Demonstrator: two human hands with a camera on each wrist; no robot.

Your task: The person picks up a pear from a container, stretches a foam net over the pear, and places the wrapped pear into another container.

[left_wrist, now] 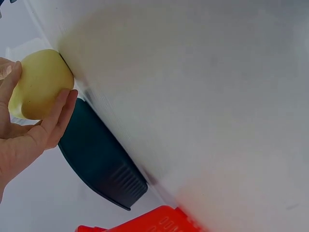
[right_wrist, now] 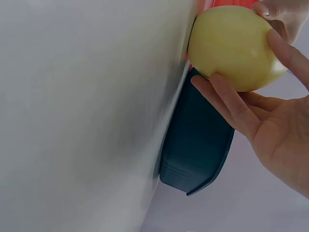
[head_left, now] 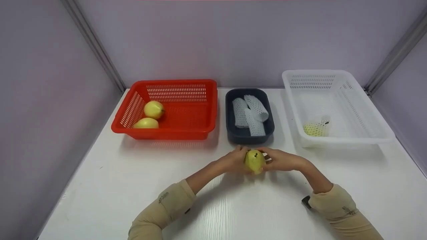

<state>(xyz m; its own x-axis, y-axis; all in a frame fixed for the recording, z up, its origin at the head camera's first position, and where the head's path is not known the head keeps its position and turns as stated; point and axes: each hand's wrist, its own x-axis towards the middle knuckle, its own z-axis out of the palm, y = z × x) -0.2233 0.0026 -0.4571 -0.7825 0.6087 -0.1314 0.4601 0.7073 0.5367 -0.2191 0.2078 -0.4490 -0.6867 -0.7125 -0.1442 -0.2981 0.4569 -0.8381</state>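
Pear (head_left: 255, 162): yellow-green, held btwn my two hands, stem end up twd me. Can't tell if its underside touches the table (head_left: 100, 186).
L hand (head_left: 235, 161): at pear's 9 o'clk, thumb one side, fingers the other, gripping it.
R hand (head_left: 282, 160): at pear's 3 o'clk, thumb + fingers gripping too, so both hands are clamped on the same fruit.
Dark bin (head_left: 250, 139): 12 o'clk of pear, just beyond my fingers; has 3 wht foam nets (head_left: 255, 125) in it, lying agst ea other.
Red basket (head_left: 166, 134): 10 o'clk of pear; 2 loose pears (head_left: 153, 109) inside, at its 9 & 8 o'clk, v. close tog. Nearer one partly hidden by front wall.
Wht basket (head_left: 347, 140): 2 o'clk of pear; 1 netted pear (head_left: 313, 130) at its 7 o'clk, stem showing.
My sleeves (head_left: 173, 201): tan, at 8 & 4 o'clk of pear, small dark print nr ea cuff.
Walls (head_left: 217, 40): pale lilac, at table's 9, 12 & 3 o'clk; grey strips at back corners.
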